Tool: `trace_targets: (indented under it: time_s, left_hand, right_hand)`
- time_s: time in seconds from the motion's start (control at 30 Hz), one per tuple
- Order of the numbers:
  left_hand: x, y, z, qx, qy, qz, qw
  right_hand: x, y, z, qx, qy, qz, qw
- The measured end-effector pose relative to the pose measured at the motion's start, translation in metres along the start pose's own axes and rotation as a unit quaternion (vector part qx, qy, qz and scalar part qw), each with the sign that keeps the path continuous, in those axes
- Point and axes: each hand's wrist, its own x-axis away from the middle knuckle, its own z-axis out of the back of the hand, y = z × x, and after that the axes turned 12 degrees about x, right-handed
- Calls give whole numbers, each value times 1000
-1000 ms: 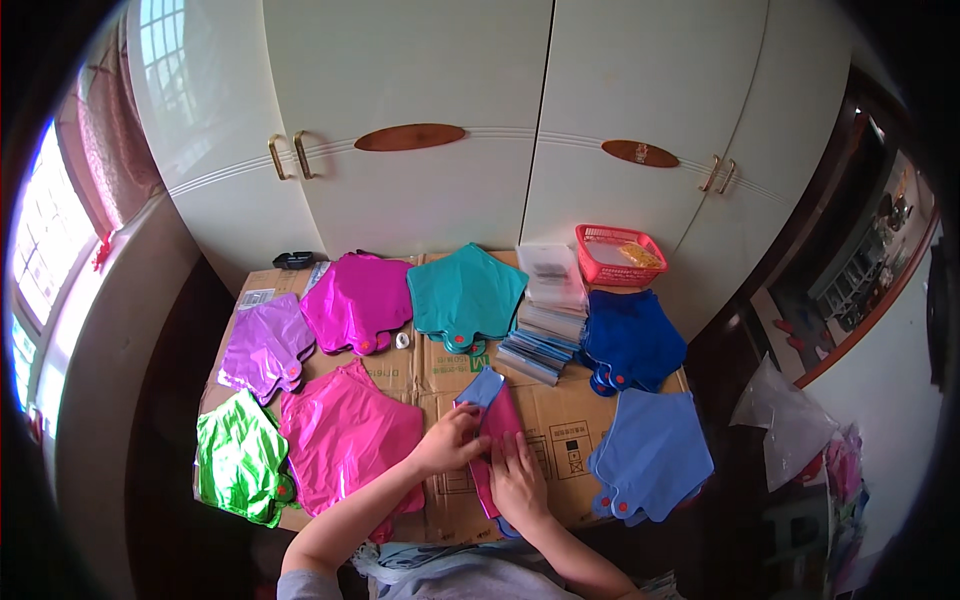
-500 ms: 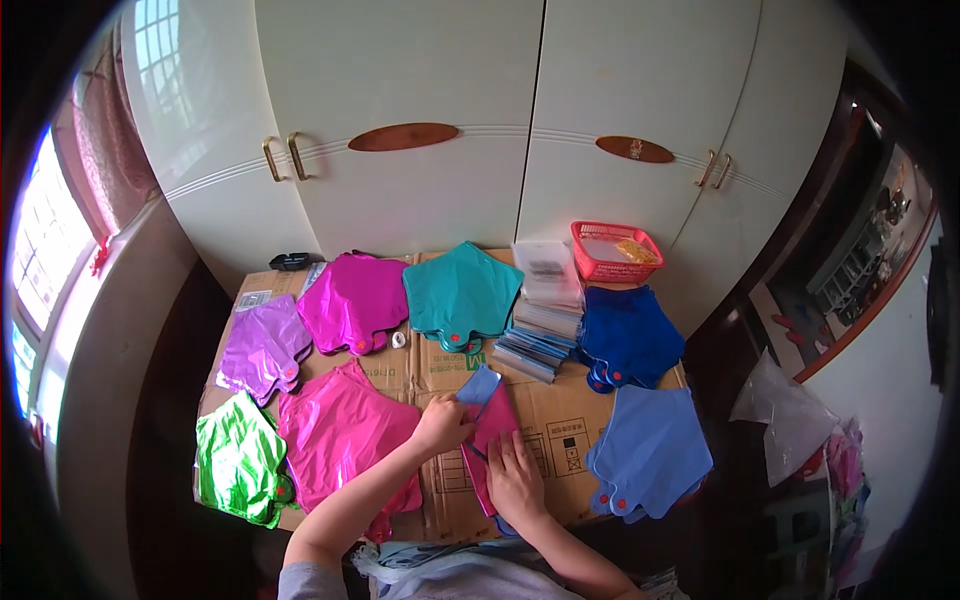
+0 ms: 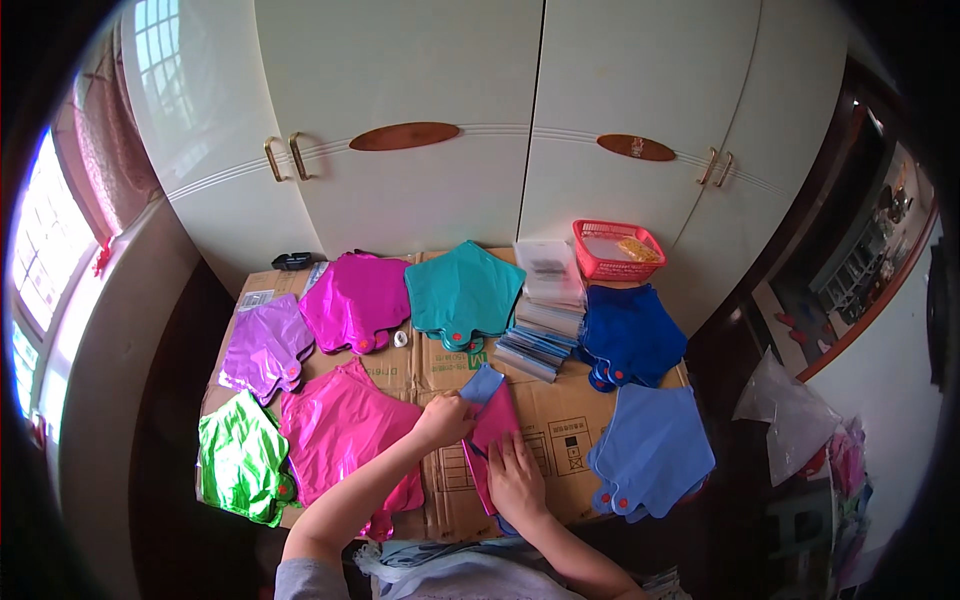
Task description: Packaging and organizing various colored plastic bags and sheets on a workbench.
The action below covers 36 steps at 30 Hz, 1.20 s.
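In the middle front of the cardboard, a folded pink foil balloon [image 3: 496, 415] lies with a folded blue foil balloon [image 3: 483, 382] showing at its far end. My left hand [image 3: 445, 420] is closed, its fingers pinching the left edge of this bundle where pink meets blue. My right hand [image 3: 516, 480] lies flat on the near part of the pink foil, fingers stretched out. To the left of my left forearm spreads a stack of pink flat foil balloons [image 3: 345, 430]. The underside of the folded bundle is hidden.
Around the cardboard [image 3: 570, 405] lie stacks of flat foil balloons: green [image 3: 240, 455], purple [image 3: 262, 345], magenta [image 3: 355, 300], teal [image 3: 463, 292], dark blue [image 3: 633, 330] and light blue [image 3: 655, 445]. Clear packets [image 3: 550, 315] and a red basket [image 3: 618, 267] stand at the back right, before white cabinets [image 3: 420, 200].
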Motion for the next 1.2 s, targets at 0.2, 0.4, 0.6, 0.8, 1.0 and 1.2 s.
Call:
trace_targets:
  time_s: [0.2,0.4,0.6,0.8,1.0,1.2]
  left_hand:
    - [-1,-4,-2,-1,0,-1,1000]
    - [-1,-5,-2,4,5,-13,1000]
    - [1,1,-2,-10,30,3,1000]
    - [5,16,-22,-13,-7,-298,954]
    - [10,46,-32,-70,-26,-256,964]
    - [5,55,-30,-138,-8,-227,964]
  right_hand:
    - [0,1,2,2,1,3,1000]
    - [1,2,-1,-8,0,6,1000]
    - [2,4,1,-21,2,9,1000]
    - [2,2,0,-52,1,3,999]
    - [6,5,-9,-43,-14,7,999]
    - [3,5,-4,-61,-6,4,998]
